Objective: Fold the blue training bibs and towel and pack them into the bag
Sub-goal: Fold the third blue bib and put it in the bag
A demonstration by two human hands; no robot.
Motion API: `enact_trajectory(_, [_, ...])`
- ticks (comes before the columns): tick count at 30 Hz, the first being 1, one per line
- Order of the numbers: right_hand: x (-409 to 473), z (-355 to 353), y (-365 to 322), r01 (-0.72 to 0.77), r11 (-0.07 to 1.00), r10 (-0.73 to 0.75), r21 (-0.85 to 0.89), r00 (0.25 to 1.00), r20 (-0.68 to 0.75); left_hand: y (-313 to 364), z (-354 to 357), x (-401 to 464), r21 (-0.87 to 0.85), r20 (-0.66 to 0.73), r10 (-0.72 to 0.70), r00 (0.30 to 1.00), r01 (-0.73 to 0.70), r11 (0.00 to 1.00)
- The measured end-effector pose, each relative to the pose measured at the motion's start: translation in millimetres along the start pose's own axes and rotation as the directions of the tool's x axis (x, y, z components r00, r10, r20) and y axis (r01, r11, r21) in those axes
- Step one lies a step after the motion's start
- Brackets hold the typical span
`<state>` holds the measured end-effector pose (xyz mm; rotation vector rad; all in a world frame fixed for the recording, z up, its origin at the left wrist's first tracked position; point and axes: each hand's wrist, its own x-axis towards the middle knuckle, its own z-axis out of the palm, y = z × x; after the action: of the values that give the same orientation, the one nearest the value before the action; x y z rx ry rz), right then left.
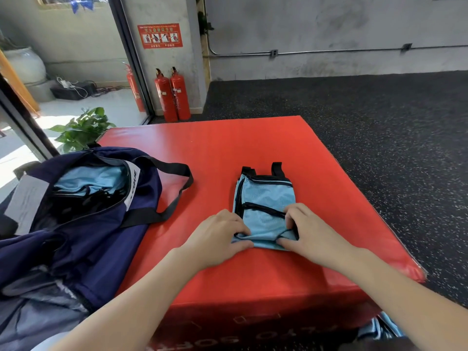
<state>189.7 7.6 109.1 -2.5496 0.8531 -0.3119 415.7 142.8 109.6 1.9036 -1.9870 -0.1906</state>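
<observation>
A light blue mesh training bib (266,198) with black trim lies folded into a narrow strip on the red padded box (228,148). My left hand (217,236) pinches its near left corner, and my right hand (306,229) pinches its near right corner. Both thumbs sit under the near edge. At the left stands the navy duffel bag (101,224), unzipped, with more light blue fabric (88,181) inside. Its black strap (177,188) loops over the red surface.
More light blue fabric (382,328) lies on the floor at the box's near right corner. Two red fire extinguishers (172,95) stand against the far pillar. A potted plant (81,127) sits behind the bag. Dark speckled flooring (379,135) surrounds the box.
</observation>
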Motion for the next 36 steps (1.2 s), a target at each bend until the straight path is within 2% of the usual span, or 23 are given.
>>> enact_trajectory(6, [-15.8,5.1,11.5,0.04,0.999,-0.041,-0.03,0.998,-0.046,-8.1,0.7,-0.2,0.051,-0.001,-0.002,1.0,0.002,0.999])
enact_trajectory(11, [-27.8,-1.5,16.0,0.111,0.994,-0.11,0.004,0.99,-0.083,-4.7,-3.4,-3.6,0.036,-0.127,-0.015,0.992,0.02,0.999])
enact_trajectory(15, [-36.2,-2.2,22.1,0.163,0.985,-0.166,-0.048,0.984,-0.067,-1.3,-2.7,-9.7,0.007,-0.155,0.022,0.988,-0.021,1.0])
enact_trajectory(20, [-41.5,-4.7,22.9,0.249,0.956,-0.255,-0.159,0.967,-0.023,-2.6,2.6,-18.2,0.017,-0.061,0.075,0.995,-0.074,0.997])
enact_trajectory(24, [-42.6,-2.4,19.9,0.254,0.944,-0.255,-0.211,0.967,0.02,-3.3,0.9,-20.9,-0.008,0.008,0.004,1.0,-0.004,1.0])
enact_trajectory(27, [-41.2,5.5,20.9,0.281,0.922,-0.293,-0.267,0.956,-0.005,-2.7,0.3,-20.1,-0.003,0.046,-0.027,0.999,0.027,1.0])
enact_trajectory(32, [-37.5,15.4,22.6,0.309,0.903,-0.36,-0.297,0.924,-0.132,0.0,0.2,-20.4,0.013,0.041,-0.044,0.998,0.043,0.999])
enact_trajectory(36, [-34.8,19.6,16.3,0.305,0.905,-0.36,-0.297,0.92,-0.153,4.3,5.0,-20.5,0.056,-0.025,-0.036,0.999,0.037,0.998])
